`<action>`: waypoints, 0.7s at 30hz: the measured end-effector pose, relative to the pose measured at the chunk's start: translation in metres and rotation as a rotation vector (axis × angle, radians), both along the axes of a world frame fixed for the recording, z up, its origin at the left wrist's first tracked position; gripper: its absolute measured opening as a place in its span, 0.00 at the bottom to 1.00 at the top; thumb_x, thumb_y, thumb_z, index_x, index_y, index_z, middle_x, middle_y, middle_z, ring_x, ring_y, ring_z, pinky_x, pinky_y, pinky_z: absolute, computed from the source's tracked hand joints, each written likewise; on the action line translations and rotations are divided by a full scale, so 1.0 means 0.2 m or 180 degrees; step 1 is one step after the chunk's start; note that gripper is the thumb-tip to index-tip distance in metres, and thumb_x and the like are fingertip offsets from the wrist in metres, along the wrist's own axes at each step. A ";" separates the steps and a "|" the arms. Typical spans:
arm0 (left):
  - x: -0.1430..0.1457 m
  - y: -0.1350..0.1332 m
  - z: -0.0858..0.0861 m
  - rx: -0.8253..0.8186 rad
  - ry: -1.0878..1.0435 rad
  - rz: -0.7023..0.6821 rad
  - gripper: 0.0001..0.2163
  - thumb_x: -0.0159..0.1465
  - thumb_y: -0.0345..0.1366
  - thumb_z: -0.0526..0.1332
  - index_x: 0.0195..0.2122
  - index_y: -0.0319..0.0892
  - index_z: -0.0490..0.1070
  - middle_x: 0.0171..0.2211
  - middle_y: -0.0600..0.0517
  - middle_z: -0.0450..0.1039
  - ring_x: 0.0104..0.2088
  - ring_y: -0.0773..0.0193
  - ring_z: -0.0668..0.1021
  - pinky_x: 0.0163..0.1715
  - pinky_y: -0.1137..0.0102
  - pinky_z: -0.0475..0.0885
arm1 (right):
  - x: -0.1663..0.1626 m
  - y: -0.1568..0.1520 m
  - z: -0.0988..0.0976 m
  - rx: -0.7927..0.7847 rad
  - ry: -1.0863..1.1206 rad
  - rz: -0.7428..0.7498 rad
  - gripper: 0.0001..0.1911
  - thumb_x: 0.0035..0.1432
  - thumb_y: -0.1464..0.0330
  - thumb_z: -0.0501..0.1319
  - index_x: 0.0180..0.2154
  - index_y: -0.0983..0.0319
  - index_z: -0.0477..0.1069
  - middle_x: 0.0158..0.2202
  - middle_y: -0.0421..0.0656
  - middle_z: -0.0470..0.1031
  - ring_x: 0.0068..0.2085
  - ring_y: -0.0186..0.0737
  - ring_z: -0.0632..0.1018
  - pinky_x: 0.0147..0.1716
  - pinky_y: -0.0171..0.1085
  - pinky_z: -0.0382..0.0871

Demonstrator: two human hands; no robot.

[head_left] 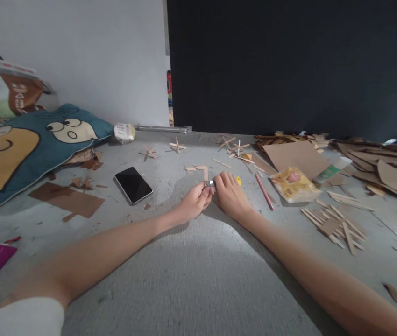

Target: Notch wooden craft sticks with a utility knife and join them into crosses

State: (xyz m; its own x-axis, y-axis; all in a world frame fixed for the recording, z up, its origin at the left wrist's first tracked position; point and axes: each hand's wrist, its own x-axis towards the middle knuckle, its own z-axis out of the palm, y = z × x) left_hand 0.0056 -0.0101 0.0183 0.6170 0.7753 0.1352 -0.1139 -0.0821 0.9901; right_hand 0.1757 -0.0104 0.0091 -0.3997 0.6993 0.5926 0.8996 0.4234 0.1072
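My left hand is closed in a pinch on a pale wooden craft stick, whose far end meets another craft stick at a corner. Beside it my right hand is wrapped round a utility knife, palm down. The knife's silver front points left at the left fingertips, and its yellow end shows past the right knuckles. Most of the knife's body is hidden by the fingers. Whether the blade touches the stick, I cannot tell.
A phone lies left of the hands. Rightward are a red pencil, a yellow packet, a glue tube and piled craft sticks. Crossed sticks stand behind. Cardboard and a blue cushion are left.
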 end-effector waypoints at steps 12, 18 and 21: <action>0.00 0.01 -0.02 0.0000 0.0010 0.0171 0.18 0.72 0.55 0.52 0.36 0.44 0.59 0.22 0.62 0.50 0.19 0.71 0.54 0.20 0.73 0.52 | 0.01 0.01 0.00 -0.0234 0.0344 0.0343 0.07 0.67 0.74 0.51 0.41 0.61 0.67 0.39 0.51 0.70 0.39 0.51 0.69 0.39 0.43 0.63; 0.01 0.03 -0.06 -0.0014 0.0047 0.0537 0.19 0.72 0.56 0.51 0.35 0.44 0.59 0.22 0.61 0.53 0.20 0.70 0.58 0.22 0.73 0.55 | 0.03 -0.01 -0.02 -0.0401 0.1065 0.0777 0.08 0.70 0.71 0.50 0.45 0.60 0.68 0.38 0.47 0.73 0.39 0.45 0.74 0.39 0.40 0.67; 0.00 0.04 -0.08 0.0253 0.0268 0.0613 0.21 0.71 0.57 0.51 0.34 0.44 0.60 0.21 0.60 0.54 0.22 0.68 0.60 0.24 0.71 0.57 | 0.03 -0.02 -0.01 -0.0529 0.1416 0.0858 0.08 0.71 0.69 0.51 0.45 0.59 0.69 0.37 0.45 0.74 0.36 0.42 0.76 0.37 0.38 0.69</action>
State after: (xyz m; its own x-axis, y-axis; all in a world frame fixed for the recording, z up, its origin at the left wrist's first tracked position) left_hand 0.0058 -0.0014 0.0023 0.4704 0.8688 0.1548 -0.0057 -0.1724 0.9850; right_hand 0.1817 -0.0136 0.0062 -0.3137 0.7054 0.6356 0.7002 0.6240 -0.3470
